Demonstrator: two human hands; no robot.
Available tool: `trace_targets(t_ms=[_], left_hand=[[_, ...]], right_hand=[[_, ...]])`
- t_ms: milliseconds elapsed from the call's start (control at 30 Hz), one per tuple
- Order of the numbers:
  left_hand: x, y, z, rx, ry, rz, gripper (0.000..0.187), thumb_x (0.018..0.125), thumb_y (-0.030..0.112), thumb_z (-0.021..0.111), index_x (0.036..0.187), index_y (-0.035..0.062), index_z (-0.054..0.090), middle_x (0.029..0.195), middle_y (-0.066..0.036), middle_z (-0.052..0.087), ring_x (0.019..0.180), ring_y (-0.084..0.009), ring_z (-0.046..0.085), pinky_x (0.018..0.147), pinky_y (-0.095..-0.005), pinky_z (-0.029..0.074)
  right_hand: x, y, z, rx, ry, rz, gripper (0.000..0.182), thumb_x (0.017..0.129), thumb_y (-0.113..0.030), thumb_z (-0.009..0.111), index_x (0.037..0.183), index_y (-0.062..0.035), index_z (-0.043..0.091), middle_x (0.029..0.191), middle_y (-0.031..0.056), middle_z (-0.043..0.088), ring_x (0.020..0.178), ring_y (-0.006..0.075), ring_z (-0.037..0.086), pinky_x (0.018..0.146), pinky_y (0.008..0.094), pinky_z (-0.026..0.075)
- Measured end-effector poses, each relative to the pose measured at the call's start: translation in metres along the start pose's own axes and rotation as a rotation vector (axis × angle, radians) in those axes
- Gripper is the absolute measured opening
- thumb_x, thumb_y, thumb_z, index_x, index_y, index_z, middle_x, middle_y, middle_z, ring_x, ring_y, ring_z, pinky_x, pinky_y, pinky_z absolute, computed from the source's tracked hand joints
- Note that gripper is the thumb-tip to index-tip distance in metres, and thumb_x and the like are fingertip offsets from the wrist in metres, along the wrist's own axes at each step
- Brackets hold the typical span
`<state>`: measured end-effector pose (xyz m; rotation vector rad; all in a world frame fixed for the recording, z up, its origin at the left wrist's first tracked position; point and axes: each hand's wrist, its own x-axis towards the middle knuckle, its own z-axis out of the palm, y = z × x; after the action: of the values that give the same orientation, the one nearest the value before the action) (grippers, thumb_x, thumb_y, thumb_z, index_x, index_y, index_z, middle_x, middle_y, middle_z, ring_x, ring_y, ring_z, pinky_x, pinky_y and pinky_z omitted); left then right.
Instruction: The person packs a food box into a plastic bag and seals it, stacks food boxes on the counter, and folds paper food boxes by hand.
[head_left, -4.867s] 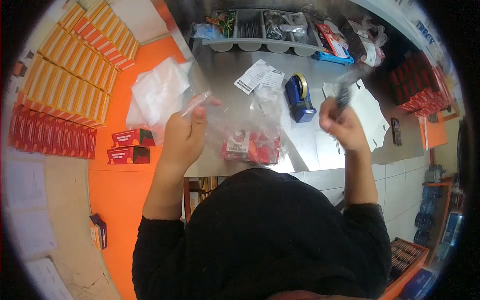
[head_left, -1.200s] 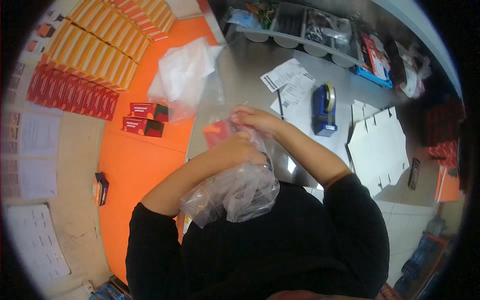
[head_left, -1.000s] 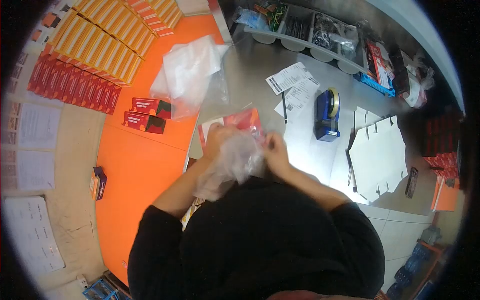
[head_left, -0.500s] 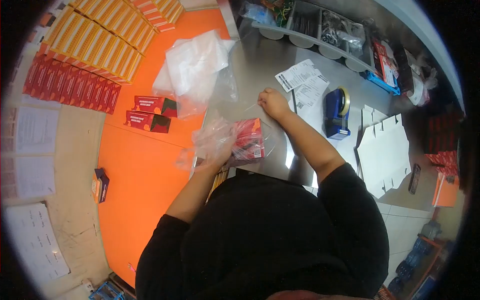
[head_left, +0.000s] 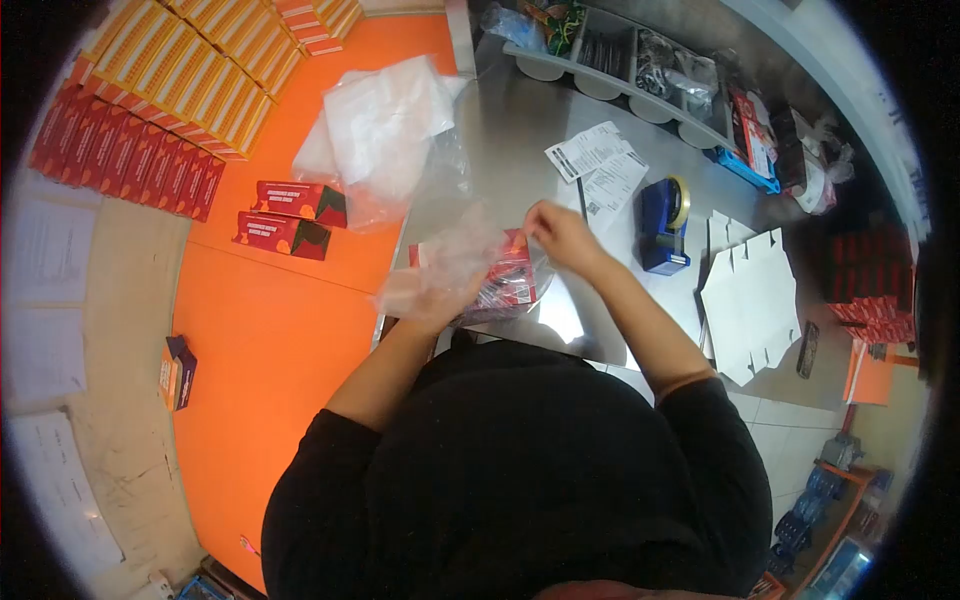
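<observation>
Near the table edge, a red box (head_left: pixel 515 268) sits in clear plastic on the metal surface. My left hand (head_left: pixel 440 303) is at its left side, closed on the crumpled clear plastic bag (head_left: pixel 450 255); the plastic partly covers my fingers. My right hand (head_left: pixel 562 238) is just beyond the box's upper right corner, fingers curled and pinched together. Whether a piece of plastic or anything else is between those fingertips is too small to tell.
Two red boxes (head_left: pixel 285 235) and a pile of white plastic bags (head_left: pixel 385 130) lie on the orange table (head_left: pixel 270 380). Printed labels (head_left: pixel 598 165), a blue tape dispenser (head_left: pixel 662 228) and flat white cartons (head_left: pixel 752 305) lie to the right. Stacked yellow boxes (head_left: pixel 185 85) stand at upper left.
My right hand has come closer to the wrapped box, its fingertips now at the box's far corner. The plastic around my left hand has shifted over the box. The view has moved slightly.
</observation>
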<state>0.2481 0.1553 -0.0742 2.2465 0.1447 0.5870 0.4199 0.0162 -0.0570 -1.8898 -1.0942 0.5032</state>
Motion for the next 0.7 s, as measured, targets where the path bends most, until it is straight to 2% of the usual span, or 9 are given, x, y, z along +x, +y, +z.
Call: trace_targets(t_ms=[33,100,267,333,367,433,567,667,700], left_hand=[[0.001,0.001,0.004,0.066,-0.026,0.116,0.044,0.089,0.034,0.053,0.121,0.0034,0.052,0.12,-0.012,0.054,0.11,-0.0213,0.05,0.098,-0.0359,0.036],[0.003,0.028,0.019,-1.531,-0.08,-0.244,0.047,0.091,0.032,0.05,0.127,0.0032,0.044,0.123,-0.013,0.051,0.11,-0.0195,0.05,0.098,-0.0369,0.037],[-0.002,0.041,0.032,-1.136,-0.254,-0.211,0.047,0.09,0.032,0.05,0.127,0.0039,0.043,0.123,-0.012,0.051,0.112,-0.0202,0.048,0.098,-0.0378,0.036],[-0.004,0.046,0.034,-0.998,-0.329,-0.173,0.047,0.09,0.032,0.05,0.127,0.0042,0.043,0.122,-0.012,0.051,0.113,-0.0205,0.047,0.099,-0.0383,0.035],[-0.004,0.047,0.035,-0.951,-0.36,-0.159,0.047,0.09,0.032,0.05,0.128,0.0044,0.043,0.122,-0.012,0.051,0.113,-0.0206,0.047,0.099,-0.0385,0.035],[-0.003,0.05,0.035,-0.892,-0.414,-0.133,0.047,0.09,0.032,0.05,0.128,0.0047,0.043,0.122,-0.012,0.051,0.114,-0.0209,0.046,0.099,-0.039,0.034],[0.0,0.052,0.038,-0.8,-0.489,-0.093,0.047,0.089,0.032,0.049,0.128,0.0053,0.042,0.121,-0.011,0.051,0.116,-0.0216,0.044,0.099,-0.0399,0.033],[0.003,0.054,0.04,-0.725,-0.564,-0.049,0.047,0.089,0.032,0.049,0.128,0.0058,0.041,0.121,-0.011,0.051,0.117,-0.022,0.043,0.099,-0.0406,0.032],[0.005,0.054,0.042,-0.685,-0.595,-0.027,0.047,0.089,0.032,0.049,0.128,0.006,0.041,0.121,-0.011,0.051,0.118,-0.0222,0.043,0.1,-0.0408,0.032]], right_hand=[[-0.012,-0.019,-0.002,0.041,-0.09,-0.038,0.011,0.079,-0.007,0.059,0.085,-0.0017,0.052,0.075,0.0168,0.06,0.069,0.0298,0.059,0.063,0.0355,0.046],[-0.038,-0.054,-0.006,0.055,-0.048,0.026,0.012,0.079,-0.007,0.06,0.086,-0.0018,0.052,0.075,0.0162,0.06,0.069,0.0295,0.06,0.063,0.0353,0.046],[-0.078,-0.044,-0.013,0.092,0.081,0.152,0.015,0.077,-0.01,0.063,0.084,-0.0017,0.052,0.073,0.0158,0.059,0.069,0.0308,0.06,0.062,0.0363,0.046],[-0.088,-0.031,-0.018,-0.176,0.019,-0.015,0.016,0.076,-0.014,0.065,0.079,-0.0017,0.054,0.071,0.0157,0.059,0.066,0.032,0.058,0.062,0.037,0.046],[-0.094,-0.028,-0.022,-0.179,0.032,-0.001,0.016,0.076,-0.014,0.065,0.079,-0.0017,0.054,0.071,0.0157,0.059,0.066,0.032,0.058,0.062,0.037,0.046],[-0.101,-0.04,-0.036,-0.094,-0.124,0.248,0.018,0.074,-0.005,0.06,0.091,-0.0023,0.064,0.074,0.0157,0.061,0.065,0.0274,0.061,0.062,0.0347,0.048],[-0.112,-0.035,-0.043,-0.23,-0.016,0.124,0.015,0.072,-0.009,0.064,0.085,-0.0018,0.064,0.07,0.0146,0.06,0.06,0.0264,0.06,0.059,0.0345,0.048],[-0.116,-0.05,-0.052,-0.063,-0.059,0.264,0.026,0.068,-0.015,0.07,0.089,-0.0017,0.062,0.076,0.0154,0.061,0.068,0.0273,0.06,0.062,0.0341,0.047],[-0.115,-0.051,-0.055,-0.135,-0.083,0.202,0.034,0.066,-0.019,0.071,0.095,-0.0028,0.062,0.086,0.0156,0.061,0.08,0.0278,0.06,0.07,0.0346,0.046]])
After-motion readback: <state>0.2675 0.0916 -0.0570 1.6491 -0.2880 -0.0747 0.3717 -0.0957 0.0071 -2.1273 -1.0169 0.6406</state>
